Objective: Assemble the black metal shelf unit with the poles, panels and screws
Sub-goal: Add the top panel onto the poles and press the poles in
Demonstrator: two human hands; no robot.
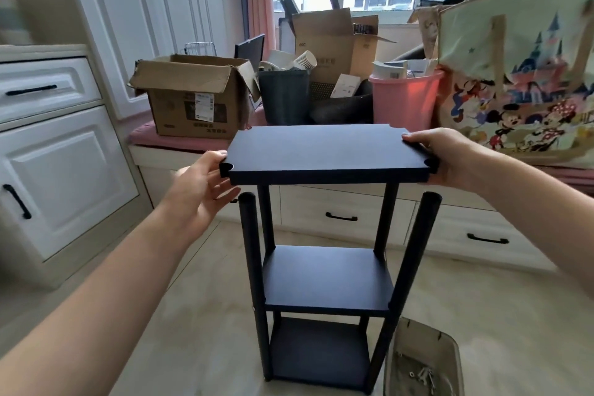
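Note:
A black shelf unit [324, 283] stands on the floor with two panels fixed between four upright poles. A third black panel [321, 153] hovers level just above the pole tops. My left hand [199, 190] grips its left end, thumb on top near the notched corner. My right hand [446, 154] grips its right end, thumb on top. The near left pole top [247, 199] and near right pole top [432, 198] stand free below the panel's front corners. The two rear poles reach up under the panel; whether they touch it is hidden.
A beige tray [421, 360] with several loose screws lies on the floor by the unit's right foot. Behind, a window bench carries an open cardboard box [193, 96], a dark bin [284, 96], a pink bucket [405, 100] and a cartoon-print bag [520, 80]. White cabinets [48, 154] stand at left.

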